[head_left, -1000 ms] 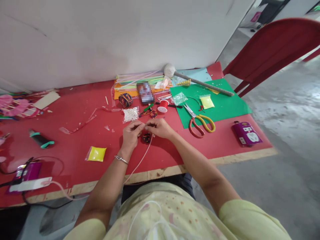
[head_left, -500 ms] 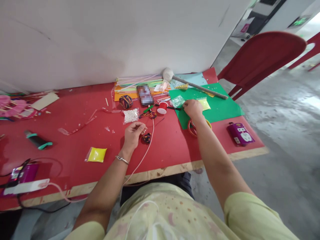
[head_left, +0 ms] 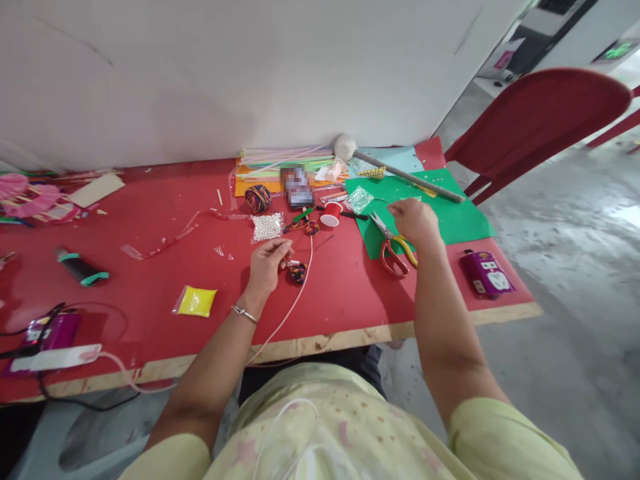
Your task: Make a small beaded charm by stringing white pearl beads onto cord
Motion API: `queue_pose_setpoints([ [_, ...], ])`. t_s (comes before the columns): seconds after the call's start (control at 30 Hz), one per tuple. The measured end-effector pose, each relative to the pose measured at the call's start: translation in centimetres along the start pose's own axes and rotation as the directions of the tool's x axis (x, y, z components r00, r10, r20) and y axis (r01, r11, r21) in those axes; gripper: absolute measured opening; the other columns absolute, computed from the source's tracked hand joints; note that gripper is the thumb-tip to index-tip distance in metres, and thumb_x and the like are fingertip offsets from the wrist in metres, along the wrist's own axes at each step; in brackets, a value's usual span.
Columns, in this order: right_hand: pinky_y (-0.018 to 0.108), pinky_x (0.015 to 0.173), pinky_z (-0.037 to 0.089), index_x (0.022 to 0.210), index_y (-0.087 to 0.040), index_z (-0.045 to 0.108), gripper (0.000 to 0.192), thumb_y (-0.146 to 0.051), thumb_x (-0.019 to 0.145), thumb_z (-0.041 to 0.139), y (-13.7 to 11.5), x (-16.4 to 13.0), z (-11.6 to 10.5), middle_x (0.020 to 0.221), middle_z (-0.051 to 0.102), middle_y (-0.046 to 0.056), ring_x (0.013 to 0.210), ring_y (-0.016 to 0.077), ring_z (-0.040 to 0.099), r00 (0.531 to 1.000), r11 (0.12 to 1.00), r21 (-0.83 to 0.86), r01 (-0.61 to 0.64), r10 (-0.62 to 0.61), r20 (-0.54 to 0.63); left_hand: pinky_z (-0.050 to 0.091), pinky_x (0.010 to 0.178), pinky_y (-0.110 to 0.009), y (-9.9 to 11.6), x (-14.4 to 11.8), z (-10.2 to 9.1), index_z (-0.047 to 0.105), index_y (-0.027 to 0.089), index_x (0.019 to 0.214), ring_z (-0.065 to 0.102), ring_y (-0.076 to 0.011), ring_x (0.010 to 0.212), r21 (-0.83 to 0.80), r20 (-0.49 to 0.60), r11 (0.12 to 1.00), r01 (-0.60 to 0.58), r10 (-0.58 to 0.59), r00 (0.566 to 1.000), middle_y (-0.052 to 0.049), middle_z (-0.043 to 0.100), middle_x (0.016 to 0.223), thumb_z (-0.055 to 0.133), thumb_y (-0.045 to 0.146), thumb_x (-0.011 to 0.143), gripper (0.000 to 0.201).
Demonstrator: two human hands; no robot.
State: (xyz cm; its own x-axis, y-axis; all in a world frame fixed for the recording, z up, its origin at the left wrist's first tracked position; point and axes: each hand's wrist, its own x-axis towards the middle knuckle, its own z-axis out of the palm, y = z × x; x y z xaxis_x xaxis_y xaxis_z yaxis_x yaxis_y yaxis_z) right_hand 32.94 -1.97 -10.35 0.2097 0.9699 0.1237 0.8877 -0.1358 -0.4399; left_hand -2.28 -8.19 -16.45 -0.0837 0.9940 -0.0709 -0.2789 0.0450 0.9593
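My left hand (head_left: 270, 265) is closed in a pinch on a short row of small pale beads (head_left: 294, 264). Just beside its fingertips a ball of dark multicoloured yarn (head_left: 299, 273) rests on the red table. Over the green sheet (head_left: 450, 223) is my right hand (head_left: 417, 221), fingers pinched together; whatever they hold is too fine to make out. Scissors (head_left: 391, 243) with red and yellow handles lie slightly open to its left. A bag of white beads (head_left: 267, 227) and a red thread spool (head_left: 331, 214) lie beyond my left hand.
A larger yarn ball (head_left: 258, 199), a phone (head_left: 297, 187) and a white-headed stick (head_left: 410, 175) lie toward the wall. A pink cable (head_left: 285, 313) crosses the table's front edge. Purple boxes (head_left: 487, 273), a yellow packet (head_left: 199, 302) and a cutter (head_left: 81, 268) lie around. A red chair (head_left: 545, 127) stands right.
My right hand has moved to the right, away from the scissors, which now show fully. It now covers the yellow packet on the green sheet. My left hand keeps its pinch.
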Motion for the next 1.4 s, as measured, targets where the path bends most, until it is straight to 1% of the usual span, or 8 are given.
queue_pose_setpoints([
  [0.13,0.023,0.059,0.049,0.097,-0.021,0.073,0.032,-0.051,0.085,0.07,-4.8,-3.7,1.9,0.087,0.073,0.002,0.075,0.0146,0.066,0.999,0.57,0.822,-0.001,0.036,-0.024,0.033,0.043,-0.018,-0.1,0.1,0.1,0.077,0.018,0.087,0.05,-0.0063,0.049,-0.012,0.004,1.0,0.003,-0.003,1.0,0.0,0.066,0.064,0.083,0.038,0.073,0.025],
  [0.23,0.018,0.051,0.047,0.088,-0.022,0.069,0.039,-0.052,0.068,0.085,-9.8,-5.9,5.0,0.09,0.073,0.001,0.073,0.0115,0.067,0.958,0.139,0.953,-0.268,-0.062,0.279,0.033,0.043,-0.018,-0.2,0.0,0.2,0.077,0.019,0.087,0.05,-0.0062,0.049,0.01,-0.006,1.0,-0.005,0.005,1.0,0.0,0.065,0.064,0.083,0.038,0.073,0.025],
  [0.33,0.017,0.049,0.047,0.087,-0.022,0.07,0.043,-0.049,0.061,0.09,-13.3,-7.4,8.1,0.089,0.073,-0.001,0.07,0.0098,0.065,0.898,-0.009,0.907,-0.422,-0.144,0.416,0.034,0.045,-0.019,0.0,-0.1,0.1,0.078,0.02,0.087,0.048,-0.006,0.049,0.056,-0.018,0.997,-0.046,0.047,0.999,0.001,0.066,0.068,0.082,0.038,0.075,0.023],
  [0.77,0.019,0.042,0.033,0.08,-0.019,0.073,0.036,-0.042,0.059,0.093,-14.8,-9.6,11.5,0.062,0.057,-0.006,0.052,0.006,0.046,0.86,-0.112,0.854,-0.508,-0.127,0.495,0.054,0.083,-0.033,0.7,-0.2,0.0,0.083,0.027,0.087,0.067,-0.018,0.086,0.361,0.025,0.868,-0.341,0.357,0.934,-0.003,0.075,0.088,0.083,0.031,0.076,0.011],
  [0.97,0.018,0.045,0.042,0.095,-0.022,0.076,0.034,-0.039,0.068,0.089,-14.8,-9.9,11.1,0.075,0.068,-0.003,0.056,0.0065,0.052,0.894,0.014,0.918,-0.396,-0.223,0.389,0.05,0.062,-0.027,1.1,-0.9,0.4,0.082,0.025,0.09,0.058,-0.012,0.064,0.283,-0.061,0.932,-0.226,0.253,0.966,-0.002,0.072,0.08,0.08,0.036,0.08,0.015],
  [1.1,0.023,0.057,0.057,0.121,-0.028,0.069,0.065,-0.035,0.061,0.092,-14.8,-10.0,10.8,0.101,0.075,0.0,0.075,0.0137,0.067,0.807,0.037,0.89,-0.454,-0.405,0.429,0.052,0.07,-0.027,1.4,-0.9,0.7,0.082,0.025,0.083,0.063,-0.0158,0.083,0.237,-0.098,0.937,-0.256,0.285,0.953,-0.003,0.068,0.088,0.081,0.035,0.077,0.012],
  [1.2,0.025,0.055,0.057,0.11,-0.021,0.073,0.053,-0.043,0.065,0.09,-14.8,-10.1,11.1,0.09,0.075,0.002,0.067,0.0134,0.066,0.759,0.109,0.872,-0.477,-0.449,0.471,0.05,0.066,-0.026,1.3,-0.8,0.7,0.081,0.024,0.081,0.061,-0.0152,0.081,0.206,-0.109,0.949,-0.238,0.264,0.958,-0.003,0.066,0.087,0.082,0.036,0.076,0.013],
  [1.4,0.021,0.05,0.046,0.09,-0.016,0.077,0.039,-0.048,0.07,0.085,-14.5,-10.0,11.5,0.065,0.067,-0.002,0.053,0.0084,0.055,0.821,0.199,0.92,-0.337,-0.417,0.391,0.033,0.045,-0.023,0.7,-0.6,0.4,0.079,0.023,0.08,0.044,-0.0072,0.053,0.111,-0.085,0.984,-0.139,0.149,0.985,0.0,0.062,0.075,0.082,0.039,0.075,0.017],
])
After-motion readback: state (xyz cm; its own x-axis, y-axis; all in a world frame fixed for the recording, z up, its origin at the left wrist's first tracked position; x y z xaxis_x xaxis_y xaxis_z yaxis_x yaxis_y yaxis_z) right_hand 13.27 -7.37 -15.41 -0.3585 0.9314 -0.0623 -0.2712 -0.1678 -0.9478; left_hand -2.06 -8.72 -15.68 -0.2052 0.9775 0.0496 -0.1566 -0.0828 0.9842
